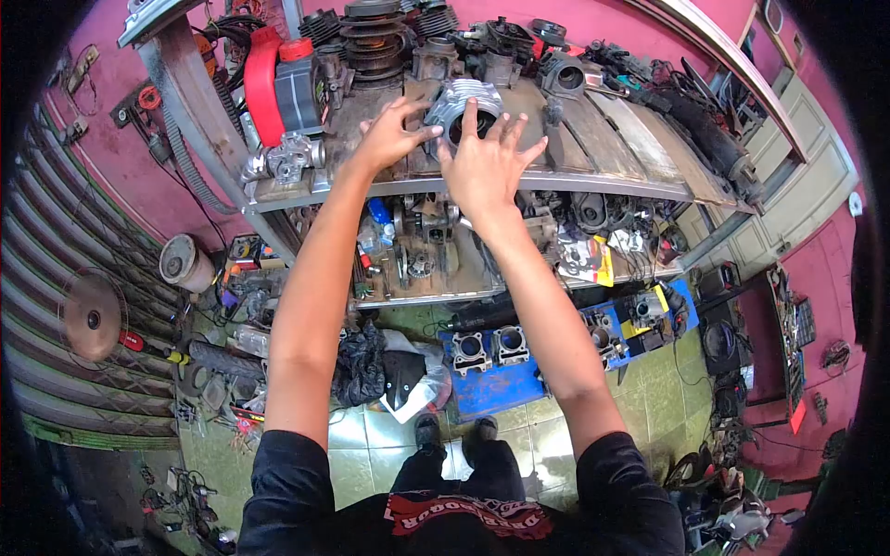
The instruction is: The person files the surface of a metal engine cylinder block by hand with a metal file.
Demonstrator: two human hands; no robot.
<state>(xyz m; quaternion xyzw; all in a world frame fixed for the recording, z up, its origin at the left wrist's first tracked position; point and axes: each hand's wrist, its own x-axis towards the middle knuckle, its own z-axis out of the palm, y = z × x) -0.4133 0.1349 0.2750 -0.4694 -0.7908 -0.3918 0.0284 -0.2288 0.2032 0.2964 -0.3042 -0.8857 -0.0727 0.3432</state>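
A silvery finned engine cylinder [449,115] with a round bore stands on the wooden top shelf [607,144]. My left hand [391,137] is at its left side, fingers spread, the thumb close to the cylinder's edge. In front of the bore is my right hand [486,162], its fingers spread and partly covering the opening. Whether the fingertips touch the metal is hard to tell. Neither hand is wrapped round anything. To the left lies a metal carburetor-like part [297,157], beside a red and grey machine [298,93].
Stacked round finned parts [374,42] and another bored casting [564,76] line the shelf's back. Metal posts [190,111] frame the shelf. Below are a lower shelf of parts, a blue bench [496,394] with cylinder blocks, and a black bag [360,366]. A fan [93,320] stands left.
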